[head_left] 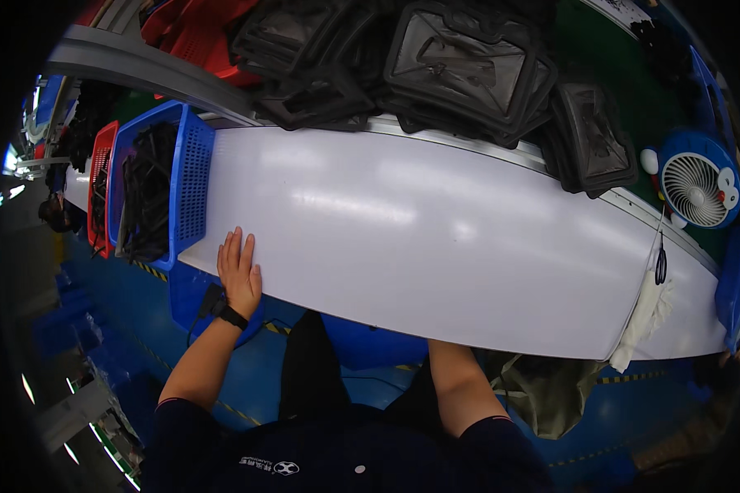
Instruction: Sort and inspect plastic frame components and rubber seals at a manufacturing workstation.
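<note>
My left hand [239, 271] rests on the left front edge of the white tabletop [370, 238], fingers stretched out and holding nothing. A dark band circles that wrist. Just beyond it stands a blue plastic basket [192, 177] holding black frame-like parts [148, 189]. My right forearm [462, 382] runs under the front edge of the tabletop, which hides the hand; whatever it touches there cannot be seen.
Stacks of black moulded frames [469, 66] lie along the far edge, with a red basket [197, 41] behind them. A blue fan [699, 189] stands far right. Scissors [661, 264] and a white cloth glove [643, 316] are at the table's right. An olive bag [547, 390] hangs below.
</note>
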Demonstrator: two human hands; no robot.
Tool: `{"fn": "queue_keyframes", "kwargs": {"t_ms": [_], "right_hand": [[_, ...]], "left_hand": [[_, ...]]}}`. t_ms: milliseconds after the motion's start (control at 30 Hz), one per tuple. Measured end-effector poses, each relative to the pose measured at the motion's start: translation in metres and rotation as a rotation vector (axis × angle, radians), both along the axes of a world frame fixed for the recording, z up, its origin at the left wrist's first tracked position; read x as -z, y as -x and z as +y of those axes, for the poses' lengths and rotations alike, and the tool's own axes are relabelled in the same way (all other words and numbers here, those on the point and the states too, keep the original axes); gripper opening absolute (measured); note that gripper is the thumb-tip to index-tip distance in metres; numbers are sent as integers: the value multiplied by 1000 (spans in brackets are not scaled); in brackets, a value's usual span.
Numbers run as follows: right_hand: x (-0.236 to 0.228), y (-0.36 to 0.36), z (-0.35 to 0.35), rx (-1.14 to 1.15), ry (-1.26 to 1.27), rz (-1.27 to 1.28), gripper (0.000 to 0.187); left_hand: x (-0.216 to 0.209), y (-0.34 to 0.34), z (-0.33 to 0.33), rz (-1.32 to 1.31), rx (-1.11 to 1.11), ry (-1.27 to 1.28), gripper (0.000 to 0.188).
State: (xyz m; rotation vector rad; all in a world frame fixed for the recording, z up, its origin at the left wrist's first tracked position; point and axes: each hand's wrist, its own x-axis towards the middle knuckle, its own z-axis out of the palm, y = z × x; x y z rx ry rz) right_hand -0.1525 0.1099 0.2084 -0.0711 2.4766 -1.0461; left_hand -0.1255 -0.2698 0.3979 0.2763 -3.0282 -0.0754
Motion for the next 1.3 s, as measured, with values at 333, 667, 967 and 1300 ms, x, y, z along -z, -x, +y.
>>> {"fn": "queue_keyframes", "kwargs": {"t_ms": [333,667,967,1300], "right_hand": [[-7,7,-9,-231,-13,-81,38],[-21,-23,26,-406,-128,73,33],[-24,2,76,-492,-333,327,29],[-245,33,103,-704,69,-431,14]], "left_hand": [[-4,6,2,-5,1,-15,50],[-4,3,-1,62,-23,-19,51],[-7,7,7,157,19,-82,49],[-2,-14,1,357,-27,-76,45]]}}
